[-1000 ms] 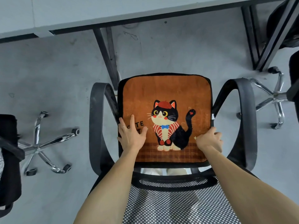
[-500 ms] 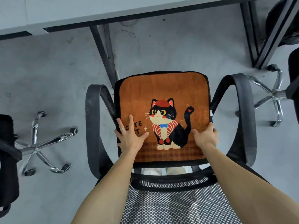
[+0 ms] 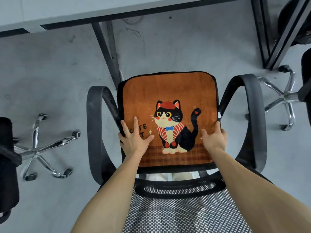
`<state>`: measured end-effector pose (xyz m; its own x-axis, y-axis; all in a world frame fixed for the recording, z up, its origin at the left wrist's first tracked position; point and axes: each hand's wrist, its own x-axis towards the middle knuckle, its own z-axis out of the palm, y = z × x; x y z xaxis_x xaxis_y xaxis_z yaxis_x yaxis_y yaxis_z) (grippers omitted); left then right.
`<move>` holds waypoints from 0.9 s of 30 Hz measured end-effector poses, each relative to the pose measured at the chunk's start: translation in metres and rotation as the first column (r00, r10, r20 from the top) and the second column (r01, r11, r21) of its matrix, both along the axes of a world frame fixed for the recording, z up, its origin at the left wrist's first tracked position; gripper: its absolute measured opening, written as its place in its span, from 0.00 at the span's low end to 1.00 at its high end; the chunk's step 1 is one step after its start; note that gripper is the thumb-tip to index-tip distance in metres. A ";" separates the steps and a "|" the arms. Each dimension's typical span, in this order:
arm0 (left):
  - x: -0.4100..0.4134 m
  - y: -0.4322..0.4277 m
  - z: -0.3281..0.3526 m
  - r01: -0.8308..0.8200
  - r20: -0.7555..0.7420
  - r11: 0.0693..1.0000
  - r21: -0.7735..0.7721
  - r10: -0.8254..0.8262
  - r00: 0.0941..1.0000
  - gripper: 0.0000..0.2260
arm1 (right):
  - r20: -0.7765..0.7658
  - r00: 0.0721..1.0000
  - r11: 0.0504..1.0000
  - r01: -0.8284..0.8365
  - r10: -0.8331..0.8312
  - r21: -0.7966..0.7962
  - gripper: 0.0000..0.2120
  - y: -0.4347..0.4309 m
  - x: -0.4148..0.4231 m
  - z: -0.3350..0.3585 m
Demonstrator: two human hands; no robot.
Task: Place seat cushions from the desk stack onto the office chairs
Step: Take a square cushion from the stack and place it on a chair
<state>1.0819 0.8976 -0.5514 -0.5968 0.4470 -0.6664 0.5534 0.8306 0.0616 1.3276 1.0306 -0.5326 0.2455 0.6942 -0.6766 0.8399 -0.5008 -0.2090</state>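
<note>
An orange seat cushion (image 3: 168, 91) printed with a black-and-white cat lies flat on the seat of a black office chair (image 3: 94, 132), between its two armrests. My left hand (image 3: 134, 140) presses on the cushion's near left part with fingers spread and straight. At the cushion's right edge, my right hand (image 3: 213, 138) has its thumb on top and its fingers over the edge. I reach over the chair's mesh backrest (image 3: 176, 216). The desk stack is out of view.
A grey desk (image 3: 84, 7) runs across the top, and its dark leg (image 3: 107, 52) stands just beyond the chair. Chrome star bases of two other chairs sit at left (image 3: 37, 148) and right (image 3: 284, 96) on the grey floor. A black chair (image 3: 6, 165) is at far left.
My right hand has loosened from a fist and spread its thumb onto the cushion's right edge. My left hand stays pressed on the left part. The cushion stays on the seat.
</note>
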 end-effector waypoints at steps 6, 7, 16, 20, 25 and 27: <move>0.000 0.002 0.000 0.022 0.027 0.999 -0.043 -0.021 0.999 0.49 | 0.069 0.989 0.988 -0.121 0.128 -0.092 0.41 -0.003 -0.004 -0.002; -0.001 0.002 0.000 0.035 0.033 0.998 -0.054 -0.033 0.999 0.49 | 0.072 0.987 0.984 -0.137 0.145 -0.110 0.41 -0.004 -0.004 -0.004; -0.013 0.012 0.019 0.125 0.076 0.972 -0.201 -0.111 0.991 0.47 | 0.167 0.935 0.926 -0.263 0.314 -0.270 0.41 0.009 0.000 0.009; -0.015 0.010 0.074 0.019 0.104 0.987 -0.159 -0.003 0.995 0.34 | 0.123 0.924 0.910 -0.321 0.362 -0.261 0.34 0.002 -0.008 0.060; 0.006 -0.012 0.147 0.002 0.158 0.999 0.034 -0.007 0.987 0.31 | 0.068 0.868 0.869 -0.483 0.491 -0.108 0.26 -0.024 -0.029 0.142; 0.014 -0.020 0.181 0.034 0.166 0.997 0.076 -0.047 0.985 0.32 | 0.053 0.834 0.835 -0.546 0.550 -0.065 0.26 -0.033 -0.036 0.182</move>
